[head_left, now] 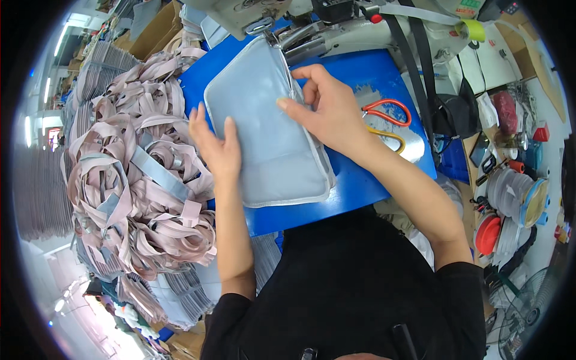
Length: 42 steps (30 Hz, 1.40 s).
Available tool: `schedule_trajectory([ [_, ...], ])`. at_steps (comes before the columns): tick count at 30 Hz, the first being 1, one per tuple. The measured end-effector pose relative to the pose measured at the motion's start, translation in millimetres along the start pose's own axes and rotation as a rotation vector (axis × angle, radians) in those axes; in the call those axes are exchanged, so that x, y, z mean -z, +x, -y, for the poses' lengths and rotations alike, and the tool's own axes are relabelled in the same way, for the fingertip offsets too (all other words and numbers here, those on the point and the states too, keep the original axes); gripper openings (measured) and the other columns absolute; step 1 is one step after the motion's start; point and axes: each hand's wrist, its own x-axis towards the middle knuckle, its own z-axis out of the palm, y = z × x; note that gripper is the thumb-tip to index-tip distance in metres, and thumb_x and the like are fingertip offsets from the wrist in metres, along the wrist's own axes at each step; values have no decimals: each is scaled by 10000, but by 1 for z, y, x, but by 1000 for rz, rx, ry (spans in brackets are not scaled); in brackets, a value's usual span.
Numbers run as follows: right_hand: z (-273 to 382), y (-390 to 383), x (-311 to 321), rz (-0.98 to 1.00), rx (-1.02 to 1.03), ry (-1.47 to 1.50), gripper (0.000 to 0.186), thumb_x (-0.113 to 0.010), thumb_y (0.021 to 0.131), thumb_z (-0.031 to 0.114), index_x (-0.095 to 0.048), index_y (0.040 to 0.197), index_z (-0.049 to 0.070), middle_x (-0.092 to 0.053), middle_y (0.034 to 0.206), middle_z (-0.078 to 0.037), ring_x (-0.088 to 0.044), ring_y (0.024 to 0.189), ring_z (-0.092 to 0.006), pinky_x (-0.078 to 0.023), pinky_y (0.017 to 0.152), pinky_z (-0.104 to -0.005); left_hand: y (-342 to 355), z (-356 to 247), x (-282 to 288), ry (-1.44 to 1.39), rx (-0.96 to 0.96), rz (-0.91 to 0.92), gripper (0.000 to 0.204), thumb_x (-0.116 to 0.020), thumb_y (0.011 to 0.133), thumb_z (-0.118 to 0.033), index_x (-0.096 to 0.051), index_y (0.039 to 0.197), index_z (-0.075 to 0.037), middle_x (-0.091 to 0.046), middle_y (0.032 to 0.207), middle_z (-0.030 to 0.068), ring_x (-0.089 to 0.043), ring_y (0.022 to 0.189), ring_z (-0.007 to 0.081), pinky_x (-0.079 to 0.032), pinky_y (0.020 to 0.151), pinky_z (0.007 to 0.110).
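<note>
Fabric first: a pale grey padded panel (270,129) with white piping along its edge lies flat on a blue work surface (354,192), its far end pushed up under the head of a sewing machine (336,27). Both hands rest on it.

The left hand (215,141) lies open and flat, palm down, on the near-left edge of the panel, fingers together and stretched toward the machine; it presses the cloth but grips nothing. The right hand (327,108) sits on the opposite long edge, fingers loosely curled, thumb tip pressed onto the panel's top and the fingers bent over the piped border (whether they actually pinch the edge I cannot tell).

Just beyond the right hand's knuckles, on the outer side, lies a pair of scissors (387,114) with orange-red handles, and next to them a second pair with yellow handles (390,138), both on the blue surface and apart from the hand.

Out past the left hand, well clear of it, a big tangled heap of pinkish-grey straps (138,174) spills over the bench. Farther out from the right hand, black webbing (414,54) hangs down across the machine, and beyond that stands a cluttered shelf with stacked round lids, one red (487,234).
</note>
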Motion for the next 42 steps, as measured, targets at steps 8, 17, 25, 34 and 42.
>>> schedule_trajectory([
  [8,-20,-10,-2,102,-190,795,342,-615,1042,180,-633,1300,-45,-732,1062,-74,-673,922,-96,-549,808,-274,-27,-19,76,-966,682,253,539,-652,1018,-153,-471,1499,9,-589,1368,109,-566,1230,184,-428,1083,329],
  [17,-20,24,-10,176,-254,1168,391,-601,1052,178,-604,1355,-68,-718,1191,-109,-698,1015,-133,-571,895,-287,1,-9,73,-952,613,228,484,-643,1015,-161,-522,1450,13,-648,1296,94,-613,1138,155,-457,1014,303],
  [25,-27,30,17,14,-181,800,382,-630,1062,312,-659,1325,37,-539,826,63,-475,707,-34,-400,616,-198,19,-4,71,-1029,605,209,468,-693,993,-147,-541,1410,0,-649,1281,85,-607,1149,160,-453,1028,308],
  [34,-49,59,66,-331,53,965,266,-659,1060,335,-639,973,85,-521,732,32,-458,612,-61,-349,549,-233,20,-8,80,-1142,631,222,535,-706,970,-127,-522,1459,-11,-656,1295,89,-626,1148,153,-476,1019,302],
  [42,-22,0,23,-103,-201,745,278,-736,1007,274,-699,1115,21,-528,703,71,-459,601,-27,-365,548,-234,7,-20,97,-1156,684,237,643,-689,963,-89,-433,1547,0,-612,1399,142,-614,1239,206,-486,1052,332],
])
